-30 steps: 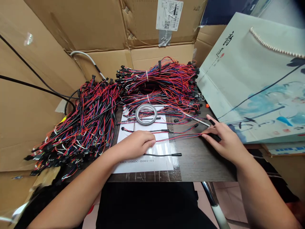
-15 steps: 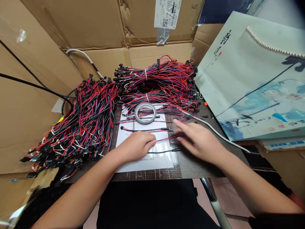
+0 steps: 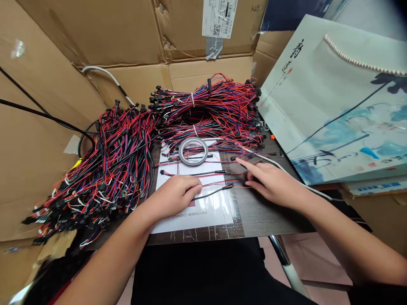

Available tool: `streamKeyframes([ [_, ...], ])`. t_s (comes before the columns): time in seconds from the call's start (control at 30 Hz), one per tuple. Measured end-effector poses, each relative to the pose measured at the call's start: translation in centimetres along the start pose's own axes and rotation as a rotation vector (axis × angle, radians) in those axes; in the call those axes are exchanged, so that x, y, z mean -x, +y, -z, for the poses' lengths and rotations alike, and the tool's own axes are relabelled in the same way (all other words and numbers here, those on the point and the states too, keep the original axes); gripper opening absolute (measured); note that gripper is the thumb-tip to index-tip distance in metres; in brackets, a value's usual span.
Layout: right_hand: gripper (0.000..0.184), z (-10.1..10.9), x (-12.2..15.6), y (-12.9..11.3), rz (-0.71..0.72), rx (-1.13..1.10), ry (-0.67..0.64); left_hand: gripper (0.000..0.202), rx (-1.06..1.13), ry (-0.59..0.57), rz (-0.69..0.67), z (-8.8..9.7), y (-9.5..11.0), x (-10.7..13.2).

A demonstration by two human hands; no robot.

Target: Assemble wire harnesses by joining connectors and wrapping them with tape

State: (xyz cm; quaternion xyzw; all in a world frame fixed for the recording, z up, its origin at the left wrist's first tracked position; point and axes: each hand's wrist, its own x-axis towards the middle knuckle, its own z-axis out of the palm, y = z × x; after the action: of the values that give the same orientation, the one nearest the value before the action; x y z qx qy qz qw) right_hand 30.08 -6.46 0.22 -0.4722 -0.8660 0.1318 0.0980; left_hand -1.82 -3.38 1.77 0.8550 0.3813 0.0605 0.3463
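Note:
My left hand rests on a printed sheet, thumb and fingers closed on thin red and black wires. These wires stretch right to my right hand, where thumb and bent fingers close around their far part. Its index finger points out toward a small black connector. Below the wires, a black sleeved cable runs from beneath my left hand. Just above them lies another red and black wire lead with a black connector at its left end. A grey tape roll lies flat behind my hands.
A large heap of wire harnesses covers the left side. Tied harness bundles are stacked at the back against cardboard. A white cable crosses the right side, beside a pale paper bag. The table's front edge is close to me.
My right hand has moved slightly right, its thumb and bent fingers now closed at the wires. My left hand has shifted a little left. The black sleeved cable's right end now lies higher.

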Motion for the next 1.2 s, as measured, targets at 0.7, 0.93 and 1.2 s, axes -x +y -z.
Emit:
streamKeyframes([
  [0.7, 0.064, -2.3, 5.5, 1.6, -0.034, -0.048, 0.237, 0.033, 0.019, -0.231, 0.064, 1.4, 0.5, -0.2],
  [0.93, 0.064, -1.2, 4.3, 2.3, -0.027, -0.111, 0.36, 0.037, -0.169, -0.103, -0.014, 1.4, 3.6, -1.9],
  [1.2, 0.072, -0.2, 3.1, 1.2, -0.14, -0.564, 0.294, 0.042, -0.401, 0.165, -0.252, -4.9, 9.5, -8.3],
])
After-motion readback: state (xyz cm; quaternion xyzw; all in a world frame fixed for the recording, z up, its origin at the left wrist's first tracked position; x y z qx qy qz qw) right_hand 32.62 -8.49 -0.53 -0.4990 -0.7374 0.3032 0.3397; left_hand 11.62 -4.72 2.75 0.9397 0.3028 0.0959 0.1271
